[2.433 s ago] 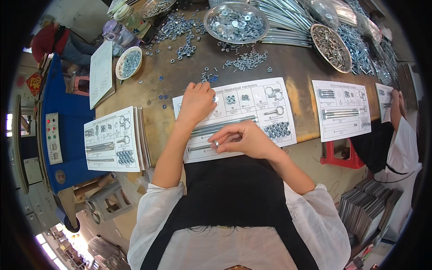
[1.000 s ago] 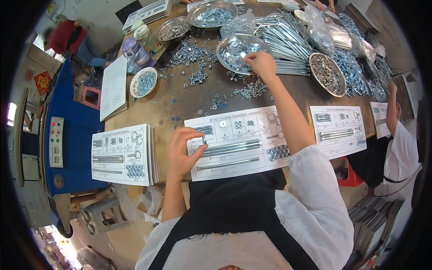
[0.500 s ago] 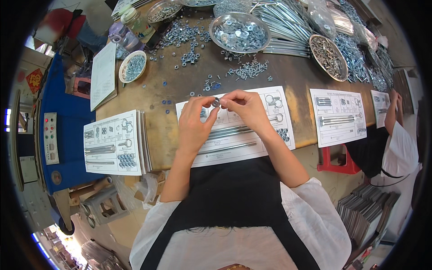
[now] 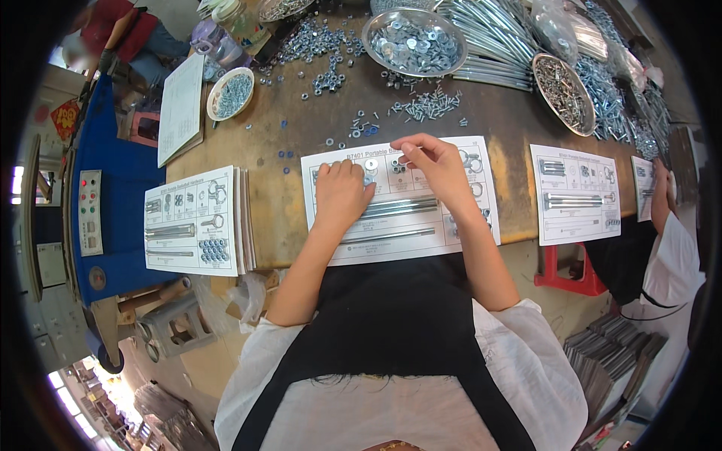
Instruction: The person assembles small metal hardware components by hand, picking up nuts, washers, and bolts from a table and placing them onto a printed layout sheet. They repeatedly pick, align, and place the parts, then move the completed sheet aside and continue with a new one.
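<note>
A printed parts sheet (image 4: 391, 252) with pictures of bolts, washers and nuts lies at the table edge before me. My left hand (image 4: 342, 192) rests on its left half, fingers laid on the paper and thumb apart. A round washer shape (image 4: 371, 164) shows beside these fingertips; whether it is a picture or a loose piece I cannot tell. Over the sheet's upper right part is my right hand (image 4: 440, 169), thumb and fingers drawn together. A small grey bit shows at its fingertips, too small to name.
Beyond the sheet lie loose screws (image 4: 429, 107), scattered nuts (image 4: 327, 79) and a metal bowl of washers (image 4: 414, 45). A small white bowl (image 4: 231, 94) stands left, a bowl of screws (image 4: 564, 94) right. Long rods (image 4: 496, 45) are piled behind. Another person's hand (image 4: 662, 188) is far right.
My hands have moved apart from a pinch around a small ring-shaped piece. The left now lies on the sheet; the right has shifted right. The view has shifted slightly.
</note>
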{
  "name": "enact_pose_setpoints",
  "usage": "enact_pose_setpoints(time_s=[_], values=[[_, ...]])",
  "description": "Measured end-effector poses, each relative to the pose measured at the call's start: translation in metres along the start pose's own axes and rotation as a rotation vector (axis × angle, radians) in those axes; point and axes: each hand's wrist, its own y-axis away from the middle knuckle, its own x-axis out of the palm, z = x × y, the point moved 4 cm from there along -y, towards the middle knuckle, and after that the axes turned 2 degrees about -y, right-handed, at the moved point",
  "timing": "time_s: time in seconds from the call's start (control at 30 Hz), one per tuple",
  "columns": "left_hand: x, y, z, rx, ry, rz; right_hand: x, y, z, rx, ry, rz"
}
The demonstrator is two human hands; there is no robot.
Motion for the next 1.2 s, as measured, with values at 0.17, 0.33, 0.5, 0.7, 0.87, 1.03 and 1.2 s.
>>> enact_pose_setpoints(time_s=[0.17,0.33,0.5,0.7,0.87,1.03,1.2], values=[[0.003,-0.008,-0.01,-0.048,-0.092,0.034,-0.014,0.009,-0.008,0.007,-0.029,-0.024],[0.001,0.013,-0.007,-0.041,-0.016,-0.001,-0.045,0.02,-0.02,0.032,-0.005,-0.1],[-0.002,0.024,-0.013,-0.011,0.098,-0.087,-0.092,0.023,-0.039,0.049,-0.002,-0.259],[-0.007,0.024,-0.01,-0.05,0.238,-0.119,-0.112,0.027,-0.034,0.005,0.143,-0.357],[-0.03,0.068,0.038,-0.531,0.33,-0.006,-0.124,0.054,-0.033,-0.279,1.027,-0.548],[-0.033,0.159,0.069,-0.829,0.368,0.166,-0.138,0.066,-0.054,0.024,0.667,-0.489],[-0.013,0.173,0.063,-1.068,0.899,0.123,-0.174,0.041,-0.069,0.18,0.902,-0.347]])
